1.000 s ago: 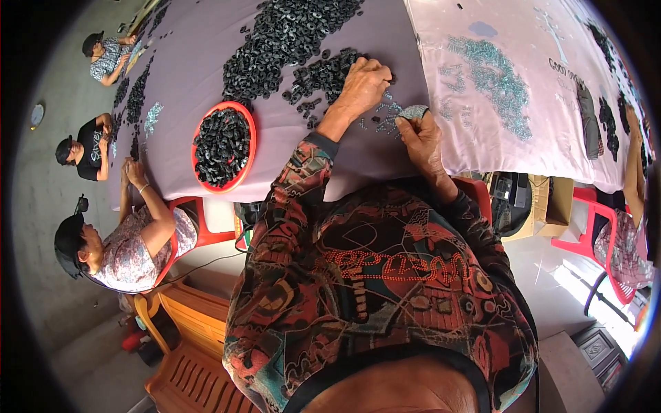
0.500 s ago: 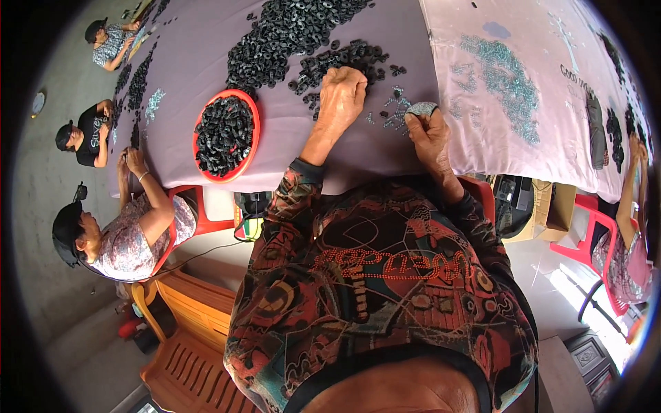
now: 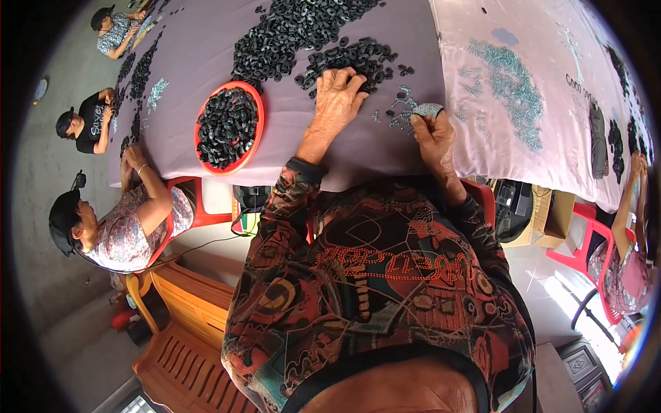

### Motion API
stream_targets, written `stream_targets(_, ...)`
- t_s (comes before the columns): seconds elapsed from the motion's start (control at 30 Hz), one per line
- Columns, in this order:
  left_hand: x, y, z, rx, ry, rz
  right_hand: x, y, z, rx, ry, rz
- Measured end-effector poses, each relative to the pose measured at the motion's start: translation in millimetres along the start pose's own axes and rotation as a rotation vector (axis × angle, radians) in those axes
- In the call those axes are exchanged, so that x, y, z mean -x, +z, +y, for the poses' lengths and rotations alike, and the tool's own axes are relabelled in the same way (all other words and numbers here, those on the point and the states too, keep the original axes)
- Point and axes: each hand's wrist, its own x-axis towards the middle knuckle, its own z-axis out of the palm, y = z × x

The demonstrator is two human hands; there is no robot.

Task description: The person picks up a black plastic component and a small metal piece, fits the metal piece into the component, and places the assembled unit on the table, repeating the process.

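Lilac-grey cloth (image 3: 186,51) covers most of the tabletop (image 3: 385,155), with pale pink cloth (image 3: 475,148) over its right part. Dark fisheye edges close in at the corners. At upper centre lies a large heap of black pieces (image 3: 296,31); just below it, a smaller heap of black pieces (image 3: 354,55) reaches the left hand (image 3: 337,93). That hand is palm down, fingers bent and slightly spread at the heap's near edge, covering part of it; whether it grips a piece cannot be told. Right of centre, the right hand (image 3: 432,134) pinches a rounded, pale grey-green piece (image 3: 428,109) between thumb and fingers, which hide its lower part. Small bluish bits (image 3: 401,120) lie scattered just left of it.

Left of the left hand stands a red basin (image 3: 260,124) full of black pieces. On the pink cloth, a long patch of teal bits (image 3: 513,100) spreads, with a dark folded item (image 3: 597,141) farther right. Three people sit along the left of the frame, the nearest person (image 3: 127,230) on a red chair (image 3: 201,206). Below the tabletop at right are a black bag (image 3: 511,206) and a cardboard box (image 3: 556,217); an orange bench (image 3: 189,358) fills the lower left.
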Motion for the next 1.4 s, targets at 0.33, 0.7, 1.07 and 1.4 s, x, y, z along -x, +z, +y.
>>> stream_targets(0.33,11.4,-16.0,-52.4,-0.099,-0.077,0.024,0.0,0.5,3.0,-0.015,-0.017,-0.009)
stream_targets(0.7,-29.3,16.7,-10.2,-0.043,0.074,0.090,-0.5,2.4,1.5,0.092,-0.011,-0.018)
stream_targets(1.07,-32.8,27.8,-0.8,-0.134,0.123,0.005,0.7,2.1,-2.5,0.079,-0.015,-0.033)
stream_targets(1.4,-12.2,12.0,-24.4,0.137,-0.045,0.104,-0.1,-0.5,0.5,0.082,-0.002,-0.041)
